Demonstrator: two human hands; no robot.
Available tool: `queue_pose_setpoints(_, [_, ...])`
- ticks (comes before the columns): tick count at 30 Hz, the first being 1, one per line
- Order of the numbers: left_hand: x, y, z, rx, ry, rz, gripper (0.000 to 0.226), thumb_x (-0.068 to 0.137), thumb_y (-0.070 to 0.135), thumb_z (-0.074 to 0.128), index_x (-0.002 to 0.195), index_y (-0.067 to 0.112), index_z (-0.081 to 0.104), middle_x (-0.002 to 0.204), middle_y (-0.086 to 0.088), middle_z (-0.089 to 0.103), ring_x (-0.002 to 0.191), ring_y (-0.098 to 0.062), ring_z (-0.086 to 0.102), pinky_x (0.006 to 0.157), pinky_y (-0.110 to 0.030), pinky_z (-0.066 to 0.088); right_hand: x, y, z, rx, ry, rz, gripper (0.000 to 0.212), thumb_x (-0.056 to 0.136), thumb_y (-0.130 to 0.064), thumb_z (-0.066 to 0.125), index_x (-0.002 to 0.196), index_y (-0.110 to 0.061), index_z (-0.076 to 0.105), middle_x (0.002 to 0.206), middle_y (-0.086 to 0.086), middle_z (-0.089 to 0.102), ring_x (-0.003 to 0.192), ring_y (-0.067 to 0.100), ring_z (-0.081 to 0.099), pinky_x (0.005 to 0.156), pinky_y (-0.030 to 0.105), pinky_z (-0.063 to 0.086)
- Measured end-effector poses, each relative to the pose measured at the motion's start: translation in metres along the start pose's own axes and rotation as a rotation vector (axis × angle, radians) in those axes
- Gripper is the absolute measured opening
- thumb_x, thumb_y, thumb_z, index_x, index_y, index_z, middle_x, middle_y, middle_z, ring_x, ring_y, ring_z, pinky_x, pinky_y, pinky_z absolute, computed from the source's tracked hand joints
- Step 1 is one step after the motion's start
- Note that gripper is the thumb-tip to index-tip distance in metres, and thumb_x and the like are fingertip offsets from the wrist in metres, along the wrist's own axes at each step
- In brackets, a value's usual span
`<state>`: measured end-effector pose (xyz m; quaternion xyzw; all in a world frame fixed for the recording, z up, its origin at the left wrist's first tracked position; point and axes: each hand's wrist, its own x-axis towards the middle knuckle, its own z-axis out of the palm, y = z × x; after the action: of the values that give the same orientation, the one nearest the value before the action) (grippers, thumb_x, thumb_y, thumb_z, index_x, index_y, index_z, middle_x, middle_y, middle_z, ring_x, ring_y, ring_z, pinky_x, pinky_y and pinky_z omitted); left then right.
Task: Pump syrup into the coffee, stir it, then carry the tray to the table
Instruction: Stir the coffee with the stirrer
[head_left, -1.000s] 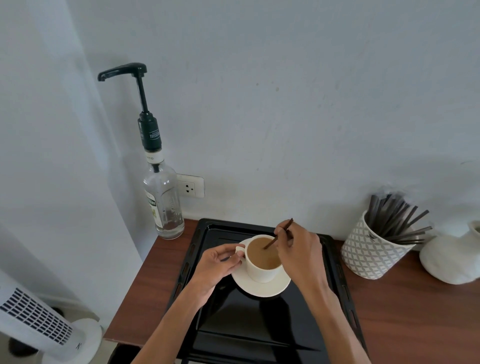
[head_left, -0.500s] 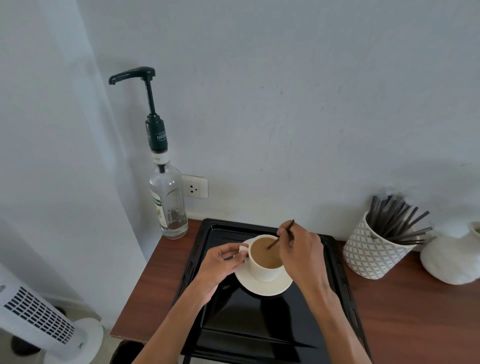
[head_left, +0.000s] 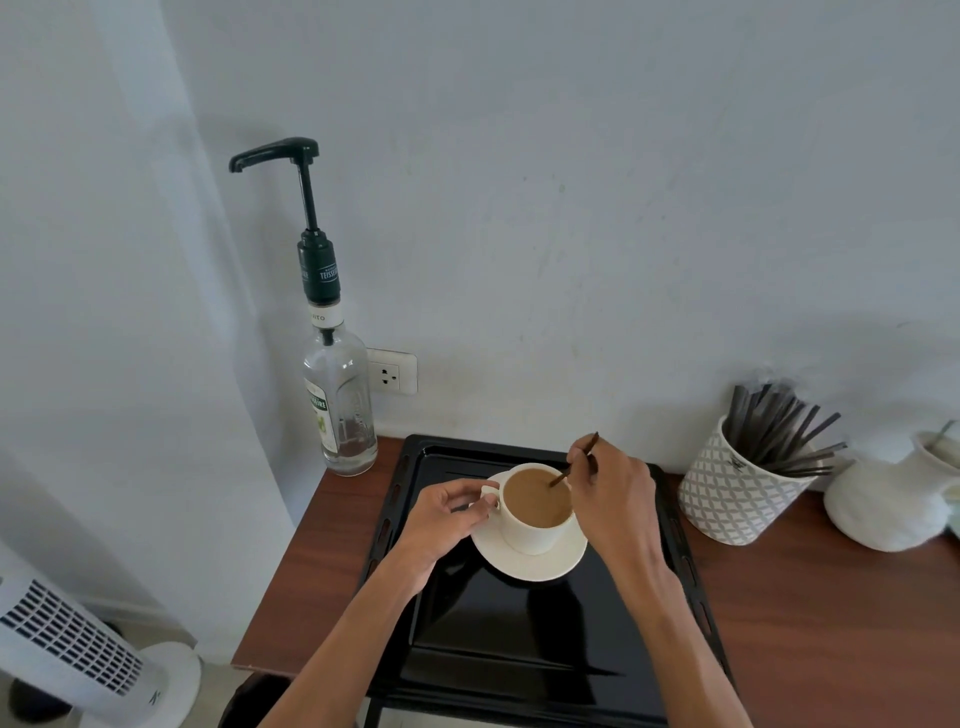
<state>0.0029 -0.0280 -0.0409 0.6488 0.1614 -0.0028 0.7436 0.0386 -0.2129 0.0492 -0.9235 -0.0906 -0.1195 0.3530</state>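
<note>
Stir step; cup (head_left: 537, 512) sits on saucer (head_left: 527, 564) at tray (head_left: 519, 649) 12 o'clock; right hand (head_left: 613, 499) pinches stirrer (head_left: 574, 461), long axis tilted toward 1 o'clock, tip in coffee; left hand (head_left: 447, 514) fingers closed on handle at cup's 9; tray rims lie outboard of both hands.

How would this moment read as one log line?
step: stirring | right hand: stick in coffee | left hand: on cup handle | cup on saucer, tray
</note>
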Motion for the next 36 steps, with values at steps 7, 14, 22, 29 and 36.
queue_pose_setpoints(7, [-0.001,0.008,-0.003,0.066,-0.003,-0.022,0.016,0.09,0.016,0.077,0.105,0.012,0.08,0.104,-0.009,0.082,0.108,-0.021,0.074,0.104,-0.042,0.056,-0.022,0.001,-0.004,-0.019,-0.079,-0.003,0.022,0.101,-0.015,0.051,0.09,-0.02,0.069,0.075,-0.006,0.074,0.07,0.012,0.065,0.058,0.009,0.036])
queue_pose_setpoints(14, [-0.003,0.019,-0.016,0.258,0.034,0.12,0.02,0.09,0.025,0.076,0.11,0.024,0.079,0.098,0.011,0.081,0.093,0.007,0.072,0.089,-0.016,0.056,-0.028,-0.021,-0.03,0.036,0.138,-0.105,0.02,0.099,-0.013,0.057,0.087,-0.026,0.066,0.068,-0.012,0.072,0.064,0.001,0.069,0.061,0.019,0.05])
queue_pose_setpoints(22, [-0.013,0.022,-0.049,0.45,-0.051,0.239,0.024,0.094,0.025,0.072,0.118,0.021,0.074,0.107,0.018,0.074,0.105,0.009,0.068,0.097,-0.013,0.048,-0.047,-0.027,-0.03,0.128,0.225,-0.021,0.017,0.101,-0.01,0.054,0.092,-0.015,0.069,0.074,-0.004,0.075,0.07,0.015,0.075,0.073,0.041,0.06])
queue_pose_setpoints(29, [-0.04,0.028,-0.075,0.681,-0.024,0.316,0.029,0.102,0.032,0.057,0.127,0.025,0.069,0.119,0.013,0.073,0.115,0.003,0.061,0.105,-0.022,0.044,-0.056,-0.023,-0.036,0.259,0.29,0.054,0.02,0.1,-0.012,0.052,0.092,-0.017,0.069,0.078,-0.003,0.076,0.072,0.016,0.076,0.081,0.048,0.061])
queue_pose_setpoints(36, [-0.092,0.03,-0.123,0.723,0.206,0.303,0.044,0.098,0.043,0.061,0.139,0.029,0.06,0.14,0.007,0.065,0.133,-0.012,0.056,0.11,-0.027,0.038,-0.06,-0.02,-0.028,0.672,0.295,0.217,0.021,0.1,-0.014,0.05,0.095,-0.009,0.07,0.086,0.012,0.077,0.076,0.026,0.079,0.067,0.028,0.064])
